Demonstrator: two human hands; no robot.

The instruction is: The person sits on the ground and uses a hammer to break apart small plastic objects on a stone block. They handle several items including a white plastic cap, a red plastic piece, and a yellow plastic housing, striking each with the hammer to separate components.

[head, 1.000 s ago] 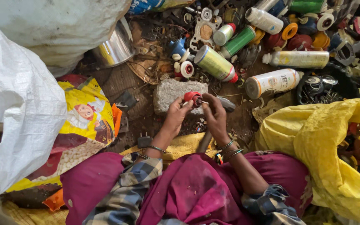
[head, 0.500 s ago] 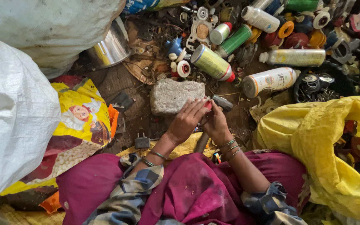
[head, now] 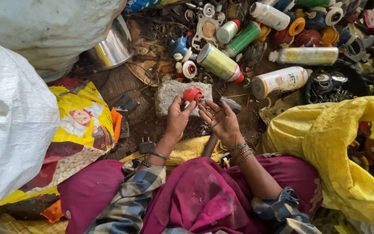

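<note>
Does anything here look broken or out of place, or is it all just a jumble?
Mostly a jumble. Spray cans lie tipped on the dirt among loose caps and metal scraps. The left hand holds a red cap, detached from any can, over a grey stone block; the right hand is beside it.

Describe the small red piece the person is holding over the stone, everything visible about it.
The small red cap looks like moulded plastic, rounded, with a pale stub showing at its lower side. It is held just above the grey stone block, pinched at the fingertips of the left hand, while the right hand meets it from the other side. Finer detail is too small to tell.
</note>
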